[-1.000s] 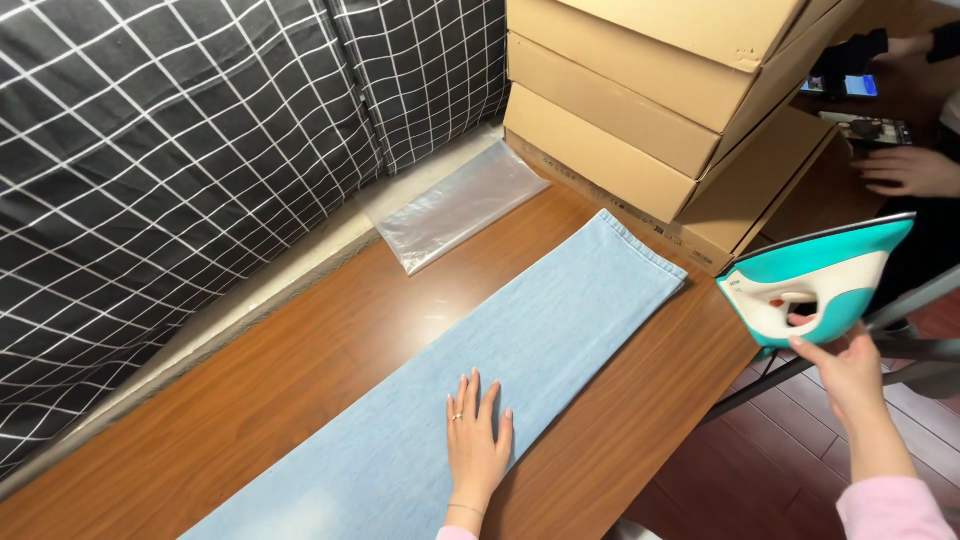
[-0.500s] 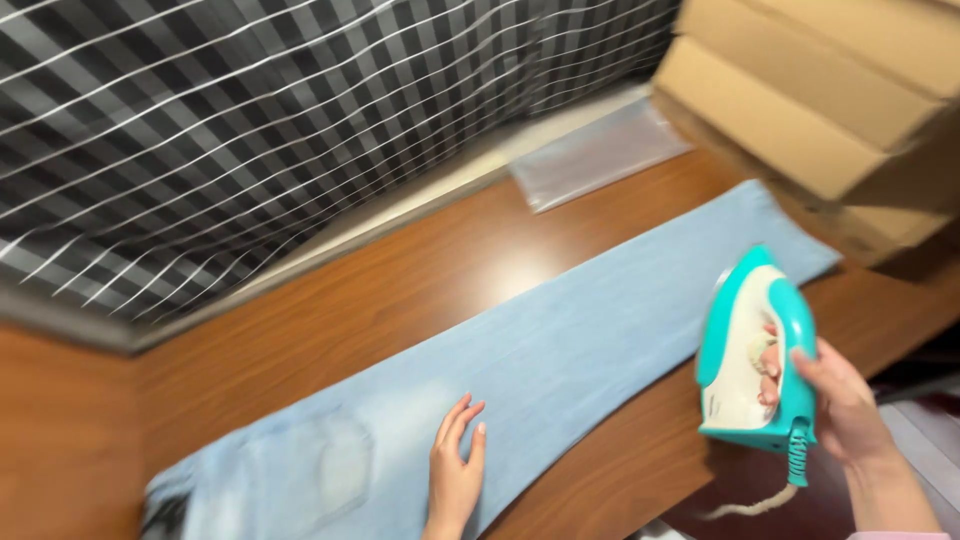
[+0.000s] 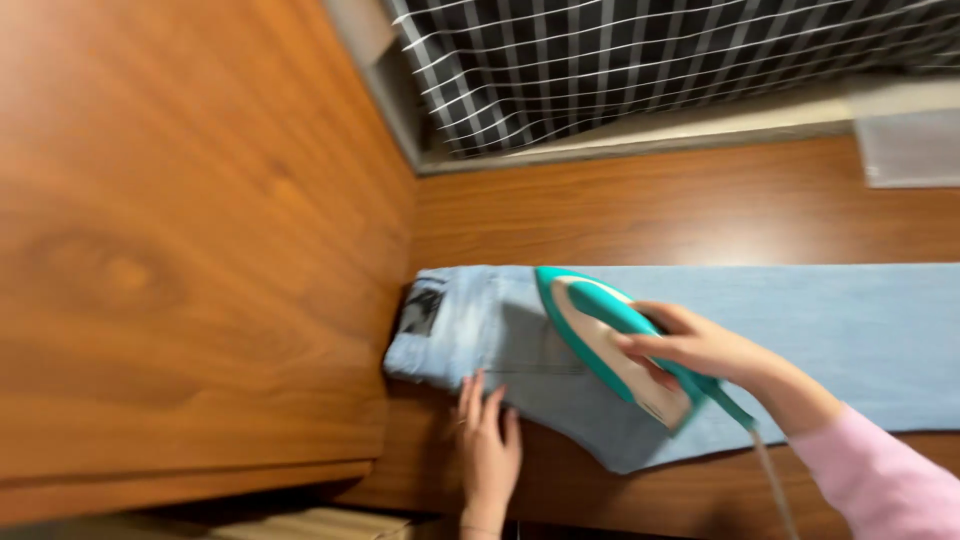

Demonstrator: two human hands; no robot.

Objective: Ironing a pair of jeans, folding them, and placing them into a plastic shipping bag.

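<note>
Light blue jeans (image 3: 800, 320) lie folded flat along a brown wooden table (image 3: 650, 215), waistband end at the left by a wooden side panel. My right hand (image 3: 690, 345) grips the handle of a teal and white iron (image 3: 605, 340), which rests on the jeans near the waistband, tip pointing left. My left hand (image 3: 488, 445) lies flat, fingers apart, on the near edge of the jeans just below the waistband. A cord (image 3: 775, 480) trails from the iron's rear toward the bottom edge.
A tall wooden panel (image 3: 190, 250) rises at the table's left end. A black cushion with a white grid (image 3: 650, 60) lies behind the table's far edge. A clear plastic bag (image 3: 910, 148) sits at the far right.
The view has swung left to the waistband end. My right hand has carried the iron from the table's right edge onto the jeans. My left hand has slid left along the jeans.
</note>
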